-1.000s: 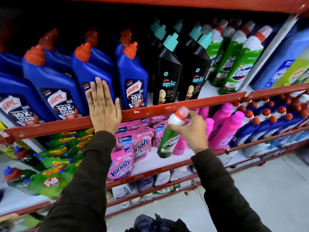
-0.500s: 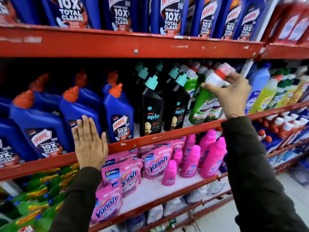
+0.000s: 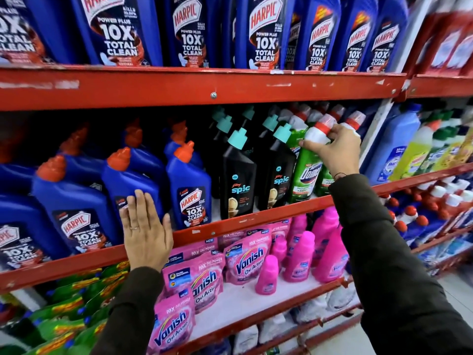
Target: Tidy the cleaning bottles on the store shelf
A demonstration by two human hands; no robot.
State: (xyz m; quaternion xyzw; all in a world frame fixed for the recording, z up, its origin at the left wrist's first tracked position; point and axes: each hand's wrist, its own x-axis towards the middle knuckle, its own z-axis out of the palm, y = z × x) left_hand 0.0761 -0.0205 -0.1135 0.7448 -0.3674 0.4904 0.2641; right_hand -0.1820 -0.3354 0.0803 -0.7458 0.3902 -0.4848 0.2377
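My right hand [image 3: 335, 147] grips the white neck of a green Domex bottle [image 3: 307, 170] with a red cap, which stands at the front of the middle shelf among other green Domex bottles [image 3: 325, 180]. Black Spic bottles [image 3: 238, 180] with teal caps stand just left of it. My left hand [image 3: 146, 231] lies flat, fingers together, against the red front rail [image 3: 230, 226] of the middle shelf and the lower part of a blue Harpic bottle [image 3: 130, 185]. More blue Harpic bottles [image 3: 190, 190] with orange caps fill the left of that shelf.
Large Harpic bottles [image 3: 266, 34] line the top shelf. Pink Vanish pouches [image 3: 245, 257] and pink bottles [image 3: 299, 257] sit on the shelf below. Green pouches [image 3: 71, 319] lie lower left. Blue, yellow and green bottles [image 3: 409, 155] fill the neighbouring bay on the right.
My right hand has lifted the green Domex bottle from the lower pink shelf up to the middle shelf and set it among the other Domex bottles. My left hand stayed on the rail.
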